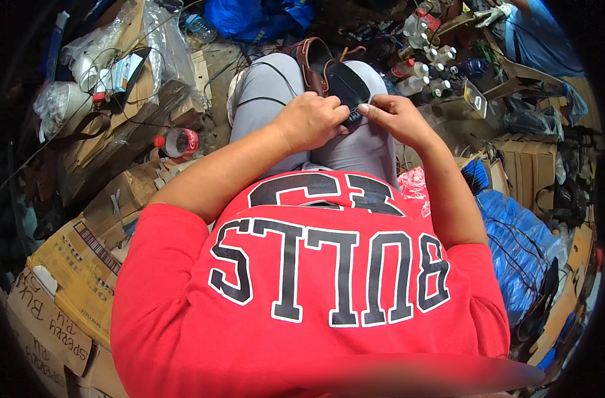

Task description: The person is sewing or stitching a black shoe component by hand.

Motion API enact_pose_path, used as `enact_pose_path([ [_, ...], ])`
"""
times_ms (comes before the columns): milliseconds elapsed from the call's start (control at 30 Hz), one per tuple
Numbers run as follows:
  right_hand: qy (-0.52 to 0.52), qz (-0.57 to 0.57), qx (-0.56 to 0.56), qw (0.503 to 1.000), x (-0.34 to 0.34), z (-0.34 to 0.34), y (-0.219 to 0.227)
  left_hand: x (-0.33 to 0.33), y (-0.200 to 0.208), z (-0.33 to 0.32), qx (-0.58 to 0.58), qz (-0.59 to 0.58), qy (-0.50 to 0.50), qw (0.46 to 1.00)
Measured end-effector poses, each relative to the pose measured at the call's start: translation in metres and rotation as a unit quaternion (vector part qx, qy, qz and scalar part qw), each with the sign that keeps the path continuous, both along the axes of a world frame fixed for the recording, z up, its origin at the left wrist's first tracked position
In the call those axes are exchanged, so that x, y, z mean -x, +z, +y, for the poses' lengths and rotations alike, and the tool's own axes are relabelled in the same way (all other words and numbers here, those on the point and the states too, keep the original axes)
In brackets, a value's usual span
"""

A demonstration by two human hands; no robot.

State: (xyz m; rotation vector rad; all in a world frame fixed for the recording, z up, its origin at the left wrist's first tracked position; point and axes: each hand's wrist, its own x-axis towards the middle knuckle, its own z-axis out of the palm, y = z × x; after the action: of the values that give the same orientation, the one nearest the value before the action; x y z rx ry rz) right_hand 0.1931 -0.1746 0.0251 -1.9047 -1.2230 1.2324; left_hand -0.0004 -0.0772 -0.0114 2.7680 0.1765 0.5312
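Observation:
A sandal with brown leather straps (313, 58) and a dark insole (349, 85) rests across my grey-clad knees, its near end toward me. My left hand (313, 121) is closed at the near left edge of the insole, fingers bunched together. On the near right edge, my right hand (396, 118) pinches with thumb and forefinger. Between the two hands a row of light marks like stitching shows along the insole's edge. Whether a thread or needle sits in my fingers is too small to make out. A thin black cord (266, 99) runs over my left knee.
Several small bottles (418, 69) stand at the far right. A red-capped plastic bottle (180, 142) lies left of my knees. Cardboard boxes (83, 278) lie at the left, a blue plastic bag (514, 245) at the right, and another blue bag (259, 18) at the back.

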Motion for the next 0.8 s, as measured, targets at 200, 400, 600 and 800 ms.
enact_pose_path([
  [200, 0.111, -0.123, -0.042, 0.985, 0.006, -0.006, 0.012, 0.0, 0.005, -0.001, -0.006, 0.004, -0.006, 1.0],
  [400, 0.078, -0.088, -0.076, 0.99, 0.007, -0.029, 0.015, 0.003, 0.011, 0.006, 0.09, 0.023, 0.0, 0.996],
  [600, -0.042, 0.069, -0.09, 0.993, -0.009, -0.049, 0.051, -0.018, 0.022, 0.05, 0.368, -0.016, 0.033, 0.929],
  [800, 0.035, -0.138, -0.132, 0.981, 0.012, -0.028, 0.039, -0.05, 0.007, 0.069, 0.328, 0.074, -0.078, 0.939],
])
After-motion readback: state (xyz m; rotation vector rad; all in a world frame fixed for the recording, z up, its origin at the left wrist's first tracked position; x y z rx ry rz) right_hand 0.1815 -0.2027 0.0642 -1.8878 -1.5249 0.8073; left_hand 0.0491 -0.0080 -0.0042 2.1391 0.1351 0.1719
